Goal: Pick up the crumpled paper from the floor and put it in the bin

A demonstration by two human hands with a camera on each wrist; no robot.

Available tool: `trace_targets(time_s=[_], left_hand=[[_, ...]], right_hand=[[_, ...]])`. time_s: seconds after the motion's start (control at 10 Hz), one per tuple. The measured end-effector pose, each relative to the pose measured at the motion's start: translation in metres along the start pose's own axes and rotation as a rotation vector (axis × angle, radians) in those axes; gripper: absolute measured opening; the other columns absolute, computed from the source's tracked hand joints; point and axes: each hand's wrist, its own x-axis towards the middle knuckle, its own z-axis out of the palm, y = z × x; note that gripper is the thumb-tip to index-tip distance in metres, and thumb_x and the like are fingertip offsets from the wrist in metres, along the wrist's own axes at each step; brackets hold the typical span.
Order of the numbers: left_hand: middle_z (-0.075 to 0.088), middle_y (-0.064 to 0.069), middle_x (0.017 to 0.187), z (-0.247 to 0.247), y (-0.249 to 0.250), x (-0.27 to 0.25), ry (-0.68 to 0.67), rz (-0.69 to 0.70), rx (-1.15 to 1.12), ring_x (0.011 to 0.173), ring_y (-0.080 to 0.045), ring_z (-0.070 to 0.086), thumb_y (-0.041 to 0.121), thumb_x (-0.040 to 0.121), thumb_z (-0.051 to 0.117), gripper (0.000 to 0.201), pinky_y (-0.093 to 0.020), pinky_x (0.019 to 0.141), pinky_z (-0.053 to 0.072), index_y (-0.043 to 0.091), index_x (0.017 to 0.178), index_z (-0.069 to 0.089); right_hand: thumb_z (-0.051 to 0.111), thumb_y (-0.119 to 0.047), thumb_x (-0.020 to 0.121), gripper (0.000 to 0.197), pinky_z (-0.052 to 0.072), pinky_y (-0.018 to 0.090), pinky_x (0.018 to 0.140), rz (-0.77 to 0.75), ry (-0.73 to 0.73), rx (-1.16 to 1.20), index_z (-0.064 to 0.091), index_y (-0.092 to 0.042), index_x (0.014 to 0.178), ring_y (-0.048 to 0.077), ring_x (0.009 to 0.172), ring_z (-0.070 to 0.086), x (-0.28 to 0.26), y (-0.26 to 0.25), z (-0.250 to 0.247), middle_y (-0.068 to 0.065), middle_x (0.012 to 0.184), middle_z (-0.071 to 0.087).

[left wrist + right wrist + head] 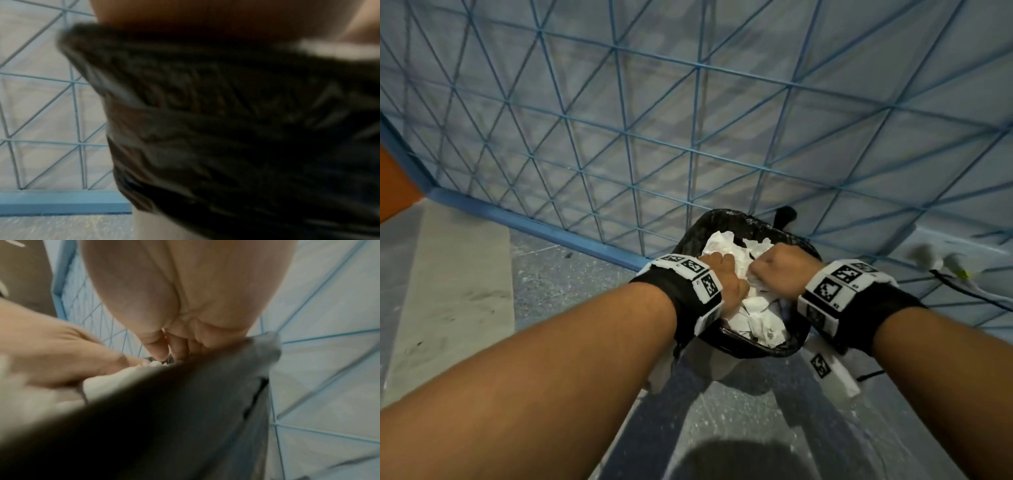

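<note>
Grey speckled floor (571, 274) meets a blue-gridded wall (688, 120). The black-lined bin (739, 222) stands against it. Left hand (726, 277) and right hand (780, 270), fingers curled, grip crumpled paper (756, 308) inside.

Crumpled paper (756, 308) in bin (726, 226), before wire fence (619, 137).

White crumpled paper (751, 310) fills the bin (726, 224), which is lined in glossy black. Black wristbands (671, 291) carry white tags printed with black square codes. The wall (688, 102) is pale blue, crossed by a darker blue grid of squares and diagonals, with an orange patch (395, 185) at far left. The floor (465, 274) is grey, speckled.
</note>
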Motion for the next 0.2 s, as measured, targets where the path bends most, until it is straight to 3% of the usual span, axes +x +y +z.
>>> trace_targets(time_s=[0.1, 0.2], left_hand=[[0.05, -0.011, 0.128, -0.02, -0.003, -0.005, -0.015, 0.017, -0.121, 0.12, -0.03, 0.046, 0.051, 0.076, 0.027, 0.063, -0.039, 0.101, 0.038, 0.011, 0.121, 0.045], [0.045, -0.006, 0.14, -0.053, -0.004, -0.006, 0.099, 0.082, -0.246, 0.131, -0.025, 0.04, 0.05, 0.081, 0.024, 0.063, -0.044, 0.108, 0.033, 0.017, 0.133, 0.04]], right_hand=[[0.04, -0.02, 0.094, 0.033, 0.042, 0.031, 0.079, -0.016, 0.1, 0.041, 0.067, -0.002, 0.098, 0.031, 0.104, 0.058, -0.009, -0.002, -0.021, 0.017, 0.112, 0.066], [0.043, -0.026, 0.094, 0.029, 0.046, 0.035, 0.09, -0.027, 0.284, 0.128, 0.067, -0.018, 0.108, 0.033, 0.108, 0.059, -0.012, -0.001, -0.034, 0.013, 0.116, 0.067]])
